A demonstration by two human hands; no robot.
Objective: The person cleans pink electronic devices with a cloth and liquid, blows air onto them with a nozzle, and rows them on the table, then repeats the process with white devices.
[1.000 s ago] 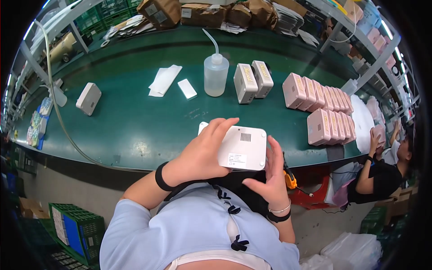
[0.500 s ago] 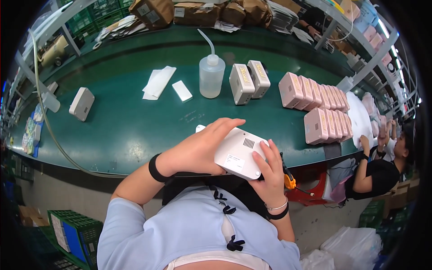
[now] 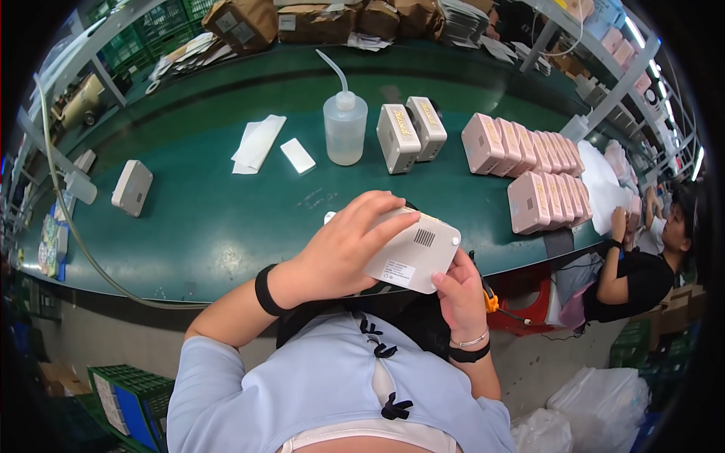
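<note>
head view: the left hand (image 3: 343, 249) lies over the top face of a flat white device (image 3: 414, 253), fingers spread across it and thumb side toward the body; the grasp is closed on the device. the right hand (image 3: 459, 291) supports the same device from below at its lower right corner, fingers curled against the edge, so both hands are grasping it. the device is held in the air above the near edge of the green worktop (image 3: 226, 219), tilted, with its labelled underside and a small grille facing up; it touches nothing but the hands

on the worktop, well apart from the hands: a clear squeeze bottle (image 3: 344, 128) with a thin spout, two upright beige devices (image 3: 411, 132) just beside it, two rows of pink devices (image 3: 540, 170), a white cloth (image 3: 257, 142), a small white card (image 3: 297, 155) and a single grey-white device (image 3: 131, 187) at far left. a co-worker (image 3: 638, 264) sits at the right end of the worktop

risk, as a judgement: the device is carried past the worktop edge on fingertips only; a loosened right-hand support lets it tip and fall to the floor. the spread left fingers may also smear the surface
</note>
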